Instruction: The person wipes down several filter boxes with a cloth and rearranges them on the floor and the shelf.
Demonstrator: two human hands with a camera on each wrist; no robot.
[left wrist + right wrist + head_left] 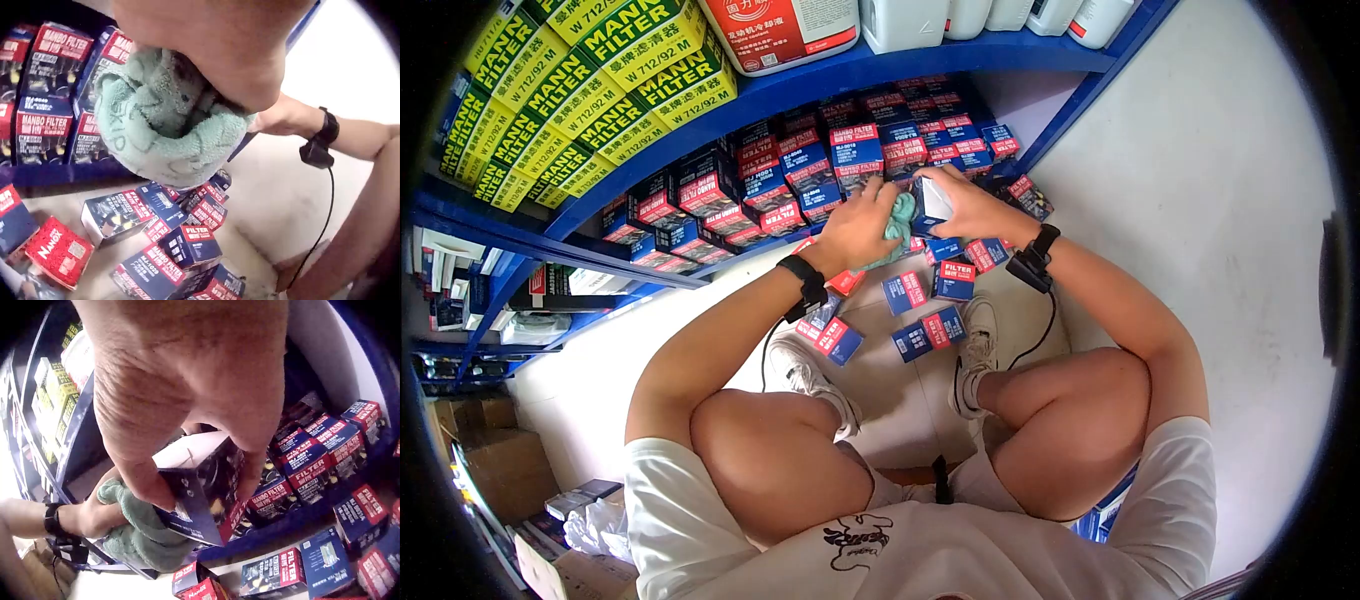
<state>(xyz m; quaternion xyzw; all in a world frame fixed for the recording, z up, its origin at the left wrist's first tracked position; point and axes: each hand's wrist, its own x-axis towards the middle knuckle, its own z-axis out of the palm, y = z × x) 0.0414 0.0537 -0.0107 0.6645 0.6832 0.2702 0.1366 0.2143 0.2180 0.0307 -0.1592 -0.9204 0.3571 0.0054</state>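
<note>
A crumpled green cloth [900,218] is gripped in the left hand [862,228], in front of the lower shelf; in the left wrist view the cloth [169,137] hangs in folds under the hand [212,44]. The right hand [972,208] holds a dark blue filter box [932,204] close beside the cloth. In the right wrist view, thumb and fingers of the right hand [187,394] pinch the box [209,494] from two sides, its pale end face tilted upward. The cloth [147,531] lies against or very near the box's lower side; contact is partly hidden.
Rows of red and blue filter boxes [700,190] fill the lower shelf. Several loose boxes [930,333] lie on the floor between the shelf and the person's shoes [800,368]. Yellow-green boxes [580,90] and white jugs [900,25] stand above the blue shelf edge [820,88].
</note>
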